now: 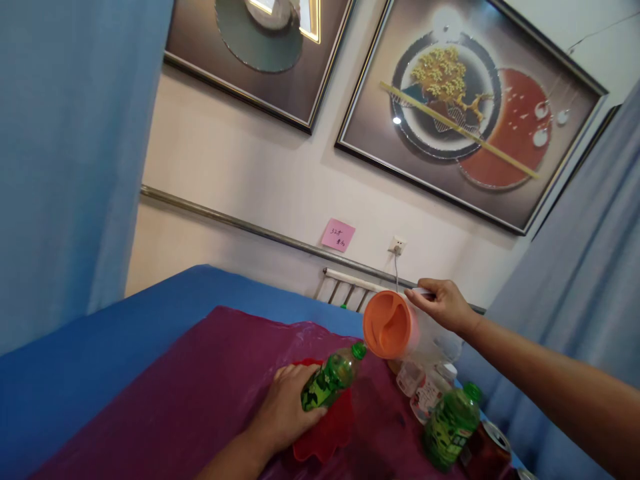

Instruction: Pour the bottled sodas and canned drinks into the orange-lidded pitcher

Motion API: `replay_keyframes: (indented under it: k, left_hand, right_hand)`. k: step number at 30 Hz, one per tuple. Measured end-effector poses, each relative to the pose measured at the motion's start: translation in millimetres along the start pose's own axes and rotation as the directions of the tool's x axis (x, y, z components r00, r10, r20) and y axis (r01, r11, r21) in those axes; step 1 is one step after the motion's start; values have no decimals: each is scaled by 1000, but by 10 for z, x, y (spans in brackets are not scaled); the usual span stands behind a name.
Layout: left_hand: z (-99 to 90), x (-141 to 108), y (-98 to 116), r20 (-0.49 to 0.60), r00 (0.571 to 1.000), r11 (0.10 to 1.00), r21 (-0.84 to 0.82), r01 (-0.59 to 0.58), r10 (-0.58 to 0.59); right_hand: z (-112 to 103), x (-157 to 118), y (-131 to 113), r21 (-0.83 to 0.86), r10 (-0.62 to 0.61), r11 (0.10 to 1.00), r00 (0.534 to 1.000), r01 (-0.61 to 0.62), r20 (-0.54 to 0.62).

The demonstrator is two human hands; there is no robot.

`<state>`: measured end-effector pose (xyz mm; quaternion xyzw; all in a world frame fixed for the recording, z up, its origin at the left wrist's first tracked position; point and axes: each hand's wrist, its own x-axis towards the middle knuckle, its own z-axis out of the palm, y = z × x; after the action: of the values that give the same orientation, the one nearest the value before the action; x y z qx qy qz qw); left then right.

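My left hand (287, 407) is wrapped round a green bottle (333, 377) with a green cap, tilted to the right above a red scalloped dish (333, 433). In my right hand (440, 303) is the handle of a translucent pitcher (433, 340) with an orange lid (387, 325). The pitcher leans over with its lid facing toward the bottle's cap. Part of the red dish is hidden behind my left hand and the bottle.
A second green bottle (453, 427), a dark red can (487, 450) and clear plastic containers (425, 397) stand at the right on the purple-red sheet (200, 387). Blue curtains (70, 153) hang on both sides. A metal rail (250, 230) runs along the wall.
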<state>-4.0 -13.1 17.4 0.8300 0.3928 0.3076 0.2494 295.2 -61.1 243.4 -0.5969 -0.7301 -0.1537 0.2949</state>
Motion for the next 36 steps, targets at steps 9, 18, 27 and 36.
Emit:
replay_keyframes:
  k: [9,18,27,36]
  left_hand:
    - [-6,6,-2,8,1000,1000,8,3,-3]
    - [-10,7,9,22,1000,1000,8,4,-4]
    - [14,7,-36,7,1000,1000,12,-19,19]
    - [-4,5,-6,-3,1000,1000,7,-12,12]
  right_hand:
    - [4,-2,2,-2,14,1000,1000,-14,9]
    - [9,-3,-3,-4,-9,1000,1000,9,-16]
    - [1,-29,39,9,19,1000,1000,-19,2]
    - [-27,-16,4,4,6,1000,1000,-6,-7]
